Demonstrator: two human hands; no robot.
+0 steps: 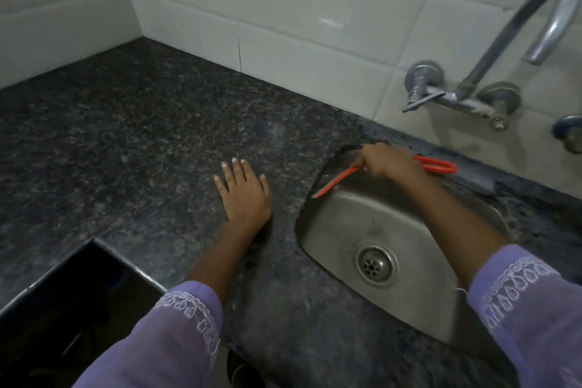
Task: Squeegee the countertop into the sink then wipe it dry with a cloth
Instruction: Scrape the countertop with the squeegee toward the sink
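Note:
My right hand [387,161] grips a red squeegee [437,165] over the far left corner of the steel sink [352,224]. Its blade end [333,183] hangs just inside the sink's left rim, and its loop handle sticks out to the right of my fist. My left hand [244,190] lies flat, fingers spread, on the dark speckled granite countertop [141,135] just left of the sink. No cloth is in view.
A chrome wall tap [504,50] arches over the sink at the right. White tiled walls [315,25] meet in a corner at the back left. The counter's front edge [126,264] steps back at the lower left, above a dark opening.

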